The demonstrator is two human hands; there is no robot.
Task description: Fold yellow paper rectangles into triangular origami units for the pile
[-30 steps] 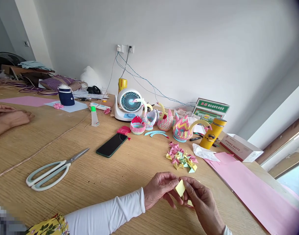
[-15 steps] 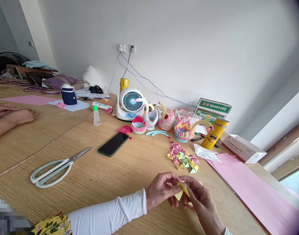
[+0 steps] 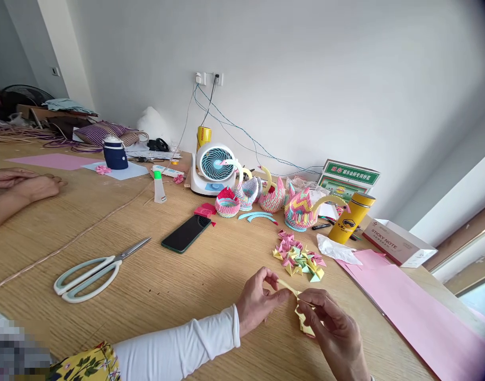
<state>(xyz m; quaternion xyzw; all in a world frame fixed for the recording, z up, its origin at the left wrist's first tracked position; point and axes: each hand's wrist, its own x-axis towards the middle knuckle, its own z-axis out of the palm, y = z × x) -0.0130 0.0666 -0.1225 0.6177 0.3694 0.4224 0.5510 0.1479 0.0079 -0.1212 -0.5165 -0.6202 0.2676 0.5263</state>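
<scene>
Between my two hands is a small piece of folded yellow paper point(image 3: 288, 286), seen nearly edge-on. My left hand point(image 3: 258, 299) pinches its left end between thumb and fingers. At the other end, the fingertips of my right hand point(image 3: 333, 323) close on it. Partly hidden under my right hand, a stack of yellow paper slips point(image 3: 302, 318) lies on the table. Just beyond my hands is a loose pile of folded paper pieces point(image 3: 292, 248) in pink, yellow and green.
Paper swans point(image 3: 300, 209) stand behind the pile, beside a small fan point(image 3: 216, 164). Scissors point(image 3: 95, 272) and a phone point(image 3: 187, 233) lie to the left. Pink paper sheets point(image 3: 417, 317), a yellow flask point(image 3: 349, 217) and a box point(image 3: 399, 241) are at right. Another person's hands point(image 3: 32, 185) rest far left.
The yellow paper has turned from showing its folded faces to a thin edge-on strip. My hands have drawn slightly apart, uncovering the stack of slips. The view has shifted slightly.
</scene>
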